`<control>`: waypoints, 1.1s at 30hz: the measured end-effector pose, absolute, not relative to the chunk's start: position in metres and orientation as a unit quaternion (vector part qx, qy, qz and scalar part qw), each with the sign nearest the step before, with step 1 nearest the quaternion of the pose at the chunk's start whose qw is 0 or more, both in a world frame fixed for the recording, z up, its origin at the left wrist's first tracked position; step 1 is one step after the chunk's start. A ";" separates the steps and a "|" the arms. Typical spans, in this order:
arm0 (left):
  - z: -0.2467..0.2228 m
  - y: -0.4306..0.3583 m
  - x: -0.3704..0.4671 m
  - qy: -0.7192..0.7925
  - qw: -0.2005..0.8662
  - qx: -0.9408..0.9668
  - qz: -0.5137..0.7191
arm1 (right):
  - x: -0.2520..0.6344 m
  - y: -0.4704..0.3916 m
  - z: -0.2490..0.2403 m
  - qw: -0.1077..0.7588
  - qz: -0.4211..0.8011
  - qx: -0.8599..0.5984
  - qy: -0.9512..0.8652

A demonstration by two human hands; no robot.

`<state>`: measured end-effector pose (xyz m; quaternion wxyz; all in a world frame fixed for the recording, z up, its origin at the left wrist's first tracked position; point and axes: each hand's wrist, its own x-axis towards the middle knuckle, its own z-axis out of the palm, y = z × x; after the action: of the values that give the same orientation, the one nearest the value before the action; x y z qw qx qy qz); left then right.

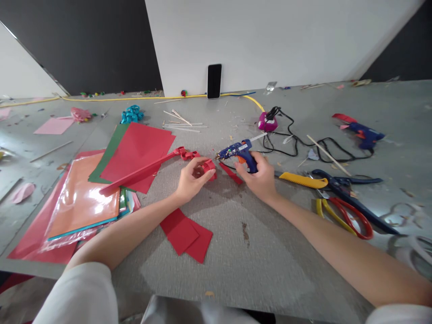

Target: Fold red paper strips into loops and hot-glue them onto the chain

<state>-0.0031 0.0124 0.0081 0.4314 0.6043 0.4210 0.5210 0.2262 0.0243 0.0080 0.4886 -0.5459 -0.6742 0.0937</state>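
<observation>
While my right fingers (243, 175) clasp the glue gun (241, 149), its long barrel (230, 151) pointing left, my left fingers (206, 177), nearer its nozzle (218, 156), pinch the red loop (209, 165) just left of the gun.

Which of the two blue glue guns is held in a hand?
The middle glue gun, gripped by the right hand; the far-right glue gun lies untouched on the table.
</observation>
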 end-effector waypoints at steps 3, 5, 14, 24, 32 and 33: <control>0.009 0.012 -0.003 0.421 0.435 0.603 0.520 | 0.226 0.025 0.008 0.490 0.094 -0.544 -0.675; 0.009 0.012 -0.003 0.424 0.432 0.604 0.519 | 0.226 0.025 0.008 0.491 0.094 -0.545 -0.674; 0.010 0.011 -0.003 0.433 0.414 0.611 0.517 | 0.226 0.025 0.007 0.494 0.099 -0.555 -0.662; 0.011 0.011 -0.004 0.440 0.410 0.612 0.513 | 0.226 0.025 0.008 0.503 0.105 -0.546 -0.662; 0.011 0.011 -0.003 0.434 0.420 0.607 0.516 | 0.226 0.025 0.008 0.495 0.110 -0.551 -0.663; 0.011 0.011 -0.003 0.433 0.421 0.607 0.516 | 0.226 0.025 0.008 0.494 0.110 -0.553 -0.662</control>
<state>-0.0030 0.0110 0.0111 0.4215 0.6075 0.4326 0.5159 0.2260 0.0246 0.0080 0.4940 -0.5526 -0.6622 0.1100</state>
